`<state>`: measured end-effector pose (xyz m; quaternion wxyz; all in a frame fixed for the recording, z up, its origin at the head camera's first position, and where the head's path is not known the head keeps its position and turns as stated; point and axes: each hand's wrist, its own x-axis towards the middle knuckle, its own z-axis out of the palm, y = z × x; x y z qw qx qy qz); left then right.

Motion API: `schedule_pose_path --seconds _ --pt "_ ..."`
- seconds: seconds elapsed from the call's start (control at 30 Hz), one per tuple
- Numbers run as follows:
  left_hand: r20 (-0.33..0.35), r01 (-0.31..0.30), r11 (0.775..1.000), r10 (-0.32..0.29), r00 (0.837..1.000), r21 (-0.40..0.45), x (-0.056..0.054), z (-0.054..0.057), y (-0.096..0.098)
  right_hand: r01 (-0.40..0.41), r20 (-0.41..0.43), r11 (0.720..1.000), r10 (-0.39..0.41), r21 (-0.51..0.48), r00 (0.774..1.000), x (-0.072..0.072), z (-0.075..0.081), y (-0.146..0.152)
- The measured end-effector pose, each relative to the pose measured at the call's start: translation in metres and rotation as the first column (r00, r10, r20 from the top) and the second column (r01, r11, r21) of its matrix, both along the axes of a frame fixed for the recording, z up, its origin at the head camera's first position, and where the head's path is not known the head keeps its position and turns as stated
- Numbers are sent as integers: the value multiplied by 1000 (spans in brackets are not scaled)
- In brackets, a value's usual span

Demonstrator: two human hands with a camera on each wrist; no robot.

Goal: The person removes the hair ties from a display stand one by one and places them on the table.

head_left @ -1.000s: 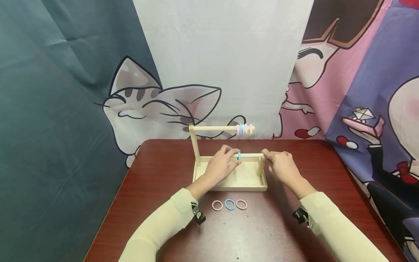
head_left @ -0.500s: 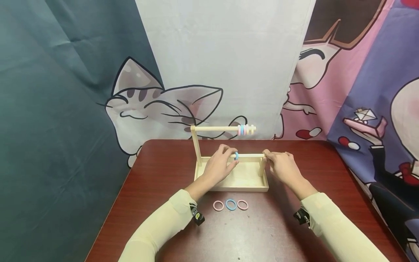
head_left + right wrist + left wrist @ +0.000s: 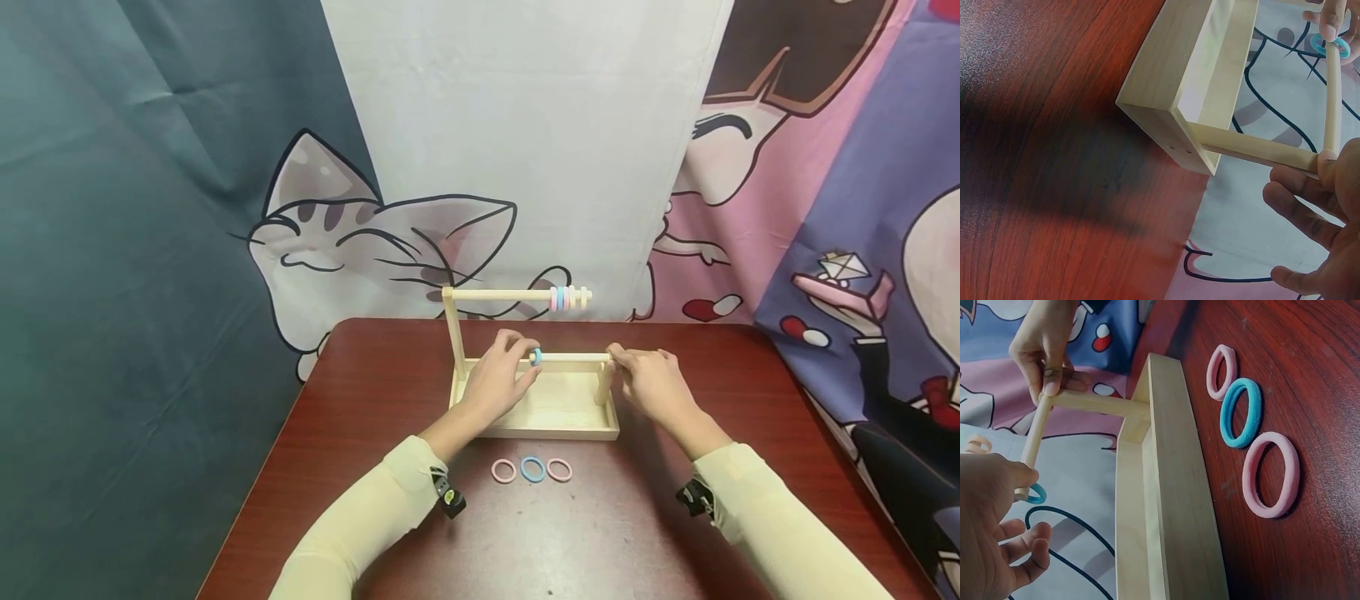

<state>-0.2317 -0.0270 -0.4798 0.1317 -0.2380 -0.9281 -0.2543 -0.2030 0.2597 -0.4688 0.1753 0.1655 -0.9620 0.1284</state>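
1. With my left hand (image 3: 498, 377) I am pinching the blue ring (image 3: 537, 357) between thumb and fingers; it is encircling the lower rod (image 3: 576, 357) right at its free left end.
2. With my right hand (image 3: 651, 377) I am gripping the top of the short post (image 3: 603, 388) between thumb and finger, where the rod is meeting it; my other fingers are hanging loosely bent.
3. If I am pulling the ring askew, its inner edge could catch on the rod's tip; the sideways drag might then twist the joint under my right thumb.
4. The rod is standing out from that one post, so too much force at its far-off left end could lever the post or tip the tray (image 3: 555, 434). A slackening right grip would make that likelier.
5. My left knuckles are sitting below the upper rod (image 3: 502, 294), which the tall post (image 3: 454, 337) is carrying; lifting carelessly could knock it and jostle the cluster of rings (image 3: 561, 298) near its right end.
6. On the near side of the table (image 3: 375, 392), the left pink ring (image 3: 504, 471), loose blue ring (image 3: 533, 469) and right pink ring (image 3: 559, 470) are lying flat; a sweeping left forearm could scatter them.
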Motion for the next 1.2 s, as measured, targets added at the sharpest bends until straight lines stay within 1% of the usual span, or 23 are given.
schedule_pose_path --seconds 0.17,0.37,0.6,0.7,0.9,1.2 --pt "5 -5 1000 5 1000 -2 0 -1 -4 5 7 1000 -5 -3 1000 -1 0 -1" --pt "-6 0 1000 0 1000 11 2 0 -8 -1 0 1000 1 -1 1000 0 0 -1" --pt "-3 -11 1000 11 1000 7 4 1 -11 1 7 1000 -1 4 1000 -1 0 -1" --pt "-3 -11 1000 11 1000 -11 6 1 -14 1 8 1000 -1 4 1000 -1 1 -1" --pt "23 -19 999 20 1000 -46 9 -1 -19 2 19 1000 -2 -2 1000 0 3 -1" --pt "15 -7 995 8 1000 -96 17 -9 -20 -4 14 1000 4 -3 1000 -1 2 0"
